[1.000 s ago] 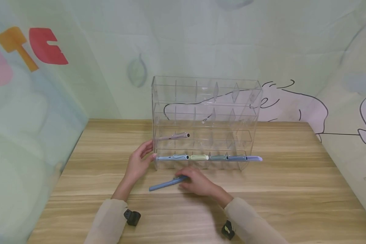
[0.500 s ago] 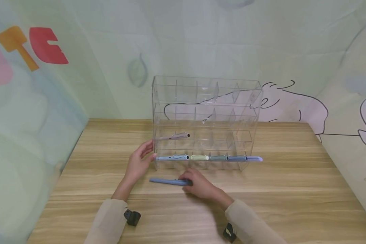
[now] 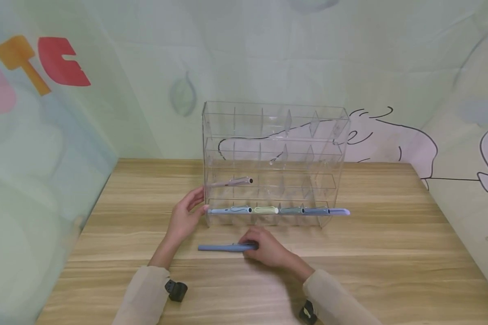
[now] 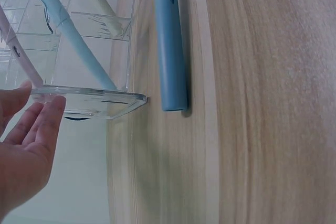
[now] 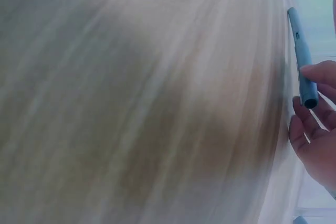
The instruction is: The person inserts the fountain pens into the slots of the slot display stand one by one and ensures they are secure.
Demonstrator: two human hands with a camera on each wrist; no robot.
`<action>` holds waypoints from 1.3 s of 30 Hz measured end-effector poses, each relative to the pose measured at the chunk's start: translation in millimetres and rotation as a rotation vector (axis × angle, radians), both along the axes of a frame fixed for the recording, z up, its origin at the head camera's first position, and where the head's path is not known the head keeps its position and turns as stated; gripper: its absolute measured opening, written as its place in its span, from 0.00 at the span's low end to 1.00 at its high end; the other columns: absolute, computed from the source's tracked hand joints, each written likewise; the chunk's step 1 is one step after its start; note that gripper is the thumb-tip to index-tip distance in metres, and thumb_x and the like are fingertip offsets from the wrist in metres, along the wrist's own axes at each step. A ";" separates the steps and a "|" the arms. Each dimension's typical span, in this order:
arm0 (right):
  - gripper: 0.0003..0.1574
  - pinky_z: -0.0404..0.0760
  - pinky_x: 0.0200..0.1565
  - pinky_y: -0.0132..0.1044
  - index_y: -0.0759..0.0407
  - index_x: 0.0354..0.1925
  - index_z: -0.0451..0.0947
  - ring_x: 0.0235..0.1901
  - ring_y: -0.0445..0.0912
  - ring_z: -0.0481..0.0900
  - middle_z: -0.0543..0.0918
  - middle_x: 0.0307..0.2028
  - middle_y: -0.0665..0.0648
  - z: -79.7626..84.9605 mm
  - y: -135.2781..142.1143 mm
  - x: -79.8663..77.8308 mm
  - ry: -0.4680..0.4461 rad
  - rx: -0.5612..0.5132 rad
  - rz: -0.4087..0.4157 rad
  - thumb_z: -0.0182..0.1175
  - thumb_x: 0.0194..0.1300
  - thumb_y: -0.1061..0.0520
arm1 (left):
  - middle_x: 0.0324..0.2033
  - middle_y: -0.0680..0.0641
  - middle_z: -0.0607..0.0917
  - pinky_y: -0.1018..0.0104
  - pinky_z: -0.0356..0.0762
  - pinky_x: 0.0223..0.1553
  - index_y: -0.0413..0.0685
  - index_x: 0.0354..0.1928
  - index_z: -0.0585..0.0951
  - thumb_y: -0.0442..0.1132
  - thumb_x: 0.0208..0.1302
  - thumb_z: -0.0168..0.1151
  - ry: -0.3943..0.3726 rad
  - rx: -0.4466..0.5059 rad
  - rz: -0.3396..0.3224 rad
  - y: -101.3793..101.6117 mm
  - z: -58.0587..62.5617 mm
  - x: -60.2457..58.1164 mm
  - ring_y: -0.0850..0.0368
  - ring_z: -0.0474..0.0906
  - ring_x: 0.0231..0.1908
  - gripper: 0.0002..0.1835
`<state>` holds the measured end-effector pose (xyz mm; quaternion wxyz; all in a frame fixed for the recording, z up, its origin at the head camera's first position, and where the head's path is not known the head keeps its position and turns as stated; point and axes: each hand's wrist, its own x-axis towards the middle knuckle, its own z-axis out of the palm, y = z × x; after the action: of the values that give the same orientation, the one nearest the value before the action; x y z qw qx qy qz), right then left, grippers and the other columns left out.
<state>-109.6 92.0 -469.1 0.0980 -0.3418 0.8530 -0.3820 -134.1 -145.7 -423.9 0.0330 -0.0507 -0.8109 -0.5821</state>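
A clear acrylic display rack (image 3: pixel 273 107) with tiers of compartments stands near the back of the table. My left hand (image 3: pixel 185 220) holds its left side panel, the thumb at the front edge and the fingers along the outer face. Just in front of the rack, my right hand (image 3: pixel 265 246) pinches a blue capped pen (image 3: pixel 221 248) near its capped end, the other end pointing left. In the right wrist view the thumb lies on top of this blue pen (image 5: pixel 303 51), with fingers beneath. In the left wrist view the pen's barrel (image 4: pixel 170 61) lies low over the wood.
Along the rack's lowest tier lie a light blue pen (image 3: pixel 229 210), a pale yellow pen (image 3: pixel 266 210), and grey-green, dark blue and lavender (image 3: pixel 339 211) ones. A pinkish pen (image 3: pixel 229 182) rests one tier higher at left. A printed cloth (image 3: pixel 146 90) hangs behind the table (image 3: pixel 390 253).
The blue pen has swung from a slant to lying level, left to right, and the right hand has shifted slightly right and toward me. The left hand stays on the rack.
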 end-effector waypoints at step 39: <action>0.12 0.81 0.34 0.27 0.70 0.38 0.76 0.32 0.41 0.76 0.78 0.36 0.54 149.2 90.4 -19.1 0.005 -0.424 -0.248 0.60 0.53 0.75 | 0.53 0.33 0.73 0.65 0.71 0.57 0.33 0.60 0.66 0.22 0.56 0.58 -0.012 0.016 0.005 1.4 -0.2 -1.4 0.42 0.71 0.54 0.27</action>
<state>-128.7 182.4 -319.9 -0.0257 -0.2482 0.7894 -0.5609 -135.5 -144.3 -424.2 0.0298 -0.0450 -0.8064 -0.5889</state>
